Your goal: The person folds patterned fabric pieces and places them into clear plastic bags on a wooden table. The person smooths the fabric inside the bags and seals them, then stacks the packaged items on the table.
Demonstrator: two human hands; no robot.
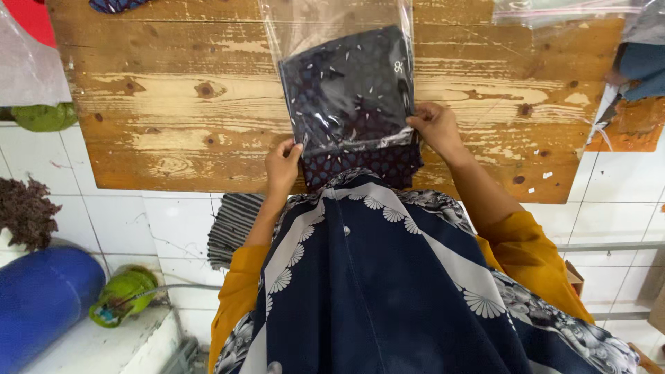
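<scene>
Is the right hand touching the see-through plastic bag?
Touching. The head view shows the right hand with its fingers pinching the clear plastic bag at its lower corner.

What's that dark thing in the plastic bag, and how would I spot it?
Start at the worn wooden board; near its front edge both hands, the left hand and the right hand, grip a clear plastic bag. Inside lies the folded cloth, dark navy with tiny white flecks, unlike the person's boldly patterned garment.
</scene>
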